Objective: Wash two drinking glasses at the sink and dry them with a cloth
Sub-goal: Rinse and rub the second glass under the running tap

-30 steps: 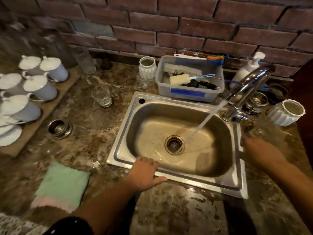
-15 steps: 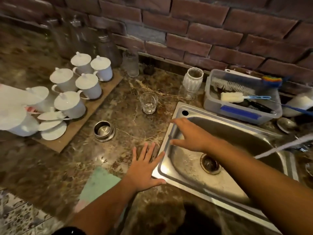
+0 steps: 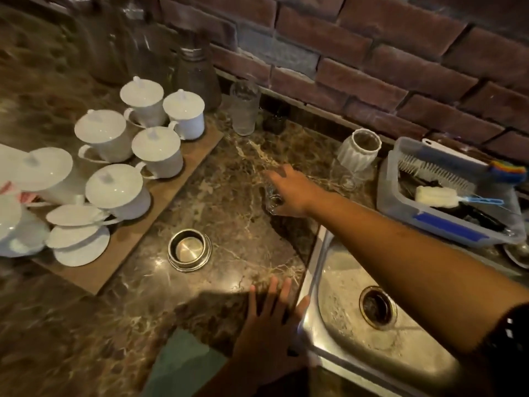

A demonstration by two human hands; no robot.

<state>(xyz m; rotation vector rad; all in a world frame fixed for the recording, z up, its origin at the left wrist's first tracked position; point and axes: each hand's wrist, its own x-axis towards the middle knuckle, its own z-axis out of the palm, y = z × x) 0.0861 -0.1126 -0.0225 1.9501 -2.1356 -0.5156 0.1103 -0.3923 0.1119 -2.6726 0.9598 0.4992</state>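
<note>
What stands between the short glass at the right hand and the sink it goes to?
Nothing visible. The right hand is at the short glass; only bare counter lies between it and the sink. The left hand lies flat by the sink's rim, beside that path.

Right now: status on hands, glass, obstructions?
Left hand flat on counter by sink edge. Right hand on short glass, grip unclear. Nothing between glass and sink.

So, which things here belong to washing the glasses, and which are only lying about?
For the job: small glass at the right hand, sink, green cloth.
Lying about: lidded cups, steel bowl, brush tub, white pot.
</note>
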